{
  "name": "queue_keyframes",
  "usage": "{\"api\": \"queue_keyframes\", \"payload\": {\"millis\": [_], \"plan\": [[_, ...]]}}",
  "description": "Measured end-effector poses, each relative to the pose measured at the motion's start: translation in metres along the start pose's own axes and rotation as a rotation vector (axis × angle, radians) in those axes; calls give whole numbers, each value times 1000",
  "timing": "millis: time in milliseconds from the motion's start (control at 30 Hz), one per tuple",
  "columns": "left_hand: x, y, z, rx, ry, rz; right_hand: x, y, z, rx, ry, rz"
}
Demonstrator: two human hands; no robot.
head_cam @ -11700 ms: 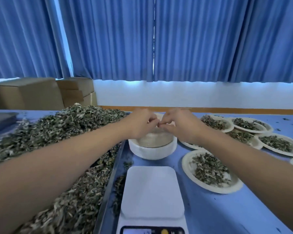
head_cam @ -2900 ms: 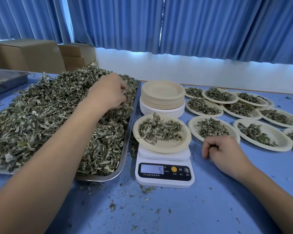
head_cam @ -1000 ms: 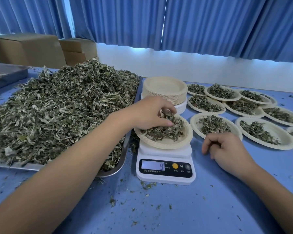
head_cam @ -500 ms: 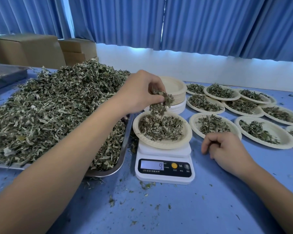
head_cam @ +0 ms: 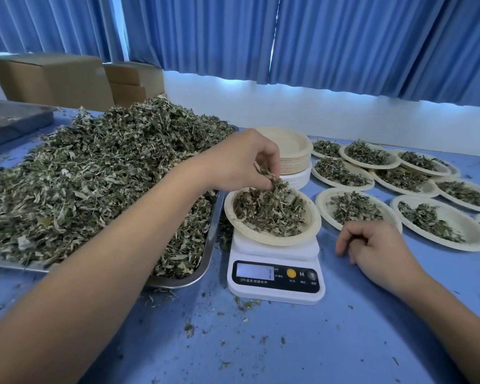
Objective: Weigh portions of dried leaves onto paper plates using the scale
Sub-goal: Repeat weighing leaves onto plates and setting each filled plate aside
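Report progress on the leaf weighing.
Done: several filled round paper plates sit on the blue table. In hand: the left hand pinches dried leaves over the plate on the white digital scale; the right hand rests idle. Left: the heaped steel tray and stacked empty plates.

Workroom, blue curtains (head_cam: 344, 42), stacked cardboard boxes (head_cam: 53, 79), blue-covered table (head_cam: 302, 342)

The left grip (head_cam: 241, 162) hangs knuckles up at the end of a forearm stretched in from the lower left. Its fingertips are bunched downward, pinching a tuft of dried leaves (head_cam: 275, 184). The right grip (head_cam: 372, 245) rests palm down on the tabletop (head_cam: 316, 342), fingers loosely curled.
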State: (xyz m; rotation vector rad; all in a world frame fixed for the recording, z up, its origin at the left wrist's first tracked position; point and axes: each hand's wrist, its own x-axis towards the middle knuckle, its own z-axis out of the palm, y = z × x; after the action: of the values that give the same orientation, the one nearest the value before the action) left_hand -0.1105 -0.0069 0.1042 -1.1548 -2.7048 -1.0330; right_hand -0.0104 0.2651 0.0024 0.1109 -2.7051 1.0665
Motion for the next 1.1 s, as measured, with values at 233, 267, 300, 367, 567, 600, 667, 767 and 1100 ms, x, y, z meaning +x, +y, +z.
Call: {"api": "queue_keyframes", "payload": {"millis": [233, 267, 300, 367, 567, 600, 667, 767, 1100], "plan": [[-2, -1, -15, -34, 187, -3, -1, -1, -1, 26, -4, 15], [-3, -2, -19, -48, 219, -12, -1, -1, -1, 27, -8, 19], [-4, -3, -23, -55, 244, -21, -2, -2, -1, 27, -11, 25], [-7, -4, -32, -60, 278, -42, -1, -2, -1, 28, -11, 37], [-23, -26, -73, 226, 198, -314, -1, -1, 0, 33, -11, 42], [-27, -33, -78, 336, 87, -444, -1, -1, 0, 34, -4, 44], [-33, -40, -81, 504, -98, -648, -1, 0, 1, 35, 31, 39], [-32, -37, -80, 464, -108, -584, 3, -2, 5, 164, 121, 70], [7, -23, 6, 410, -177, -319, 46, -35, 15, 260, 52, 329]]}}
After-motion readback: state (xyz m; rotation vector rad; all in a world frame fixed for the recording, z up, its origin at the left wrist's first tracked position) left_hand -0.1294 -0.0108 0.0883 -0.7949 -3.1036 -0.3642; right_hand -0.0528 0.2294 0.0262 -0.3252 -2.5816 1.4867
